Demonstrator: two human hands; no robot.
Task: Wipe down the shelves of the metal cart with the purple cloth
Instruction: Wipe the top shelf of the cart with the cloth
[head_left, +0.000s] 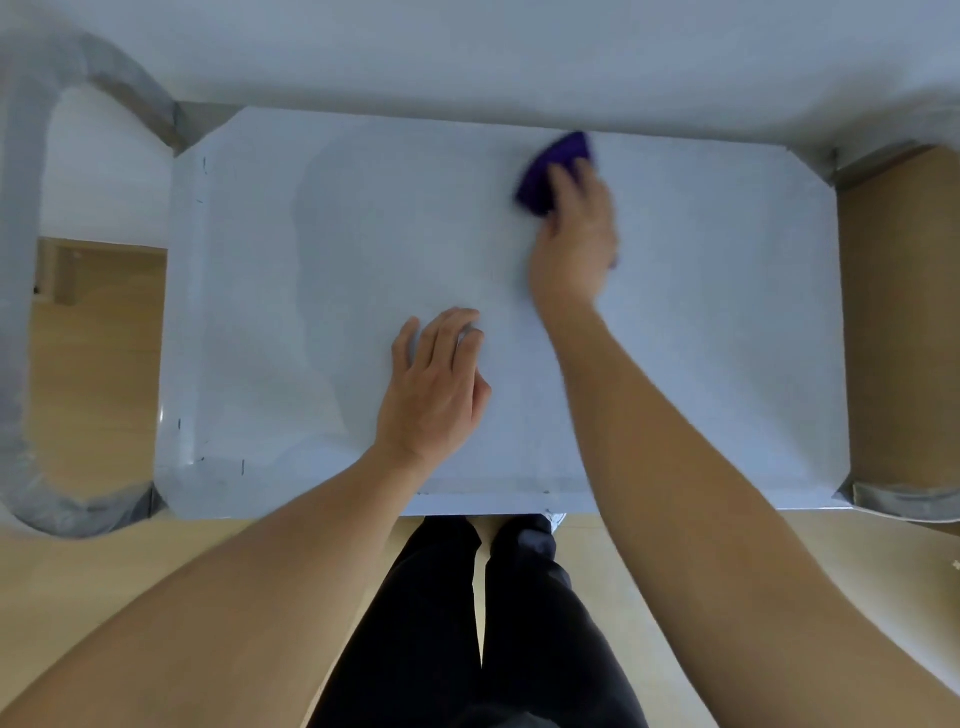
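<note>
While my left hand lies flat and open on the cart's top shelf to brace it, my right hand presses the bunched purple cloth under its fingers, just beyond them near the far edge, so pressure scrubs.

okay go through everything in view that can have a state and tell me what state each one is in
purple cloth: bunched, pressed on the shelf under the right hand.
right hand: gripping the cloth near the far edge.
left hand: open, flat on the shelf, holding nothing.
top shelf: bare apart from hands and cloth.
</note>
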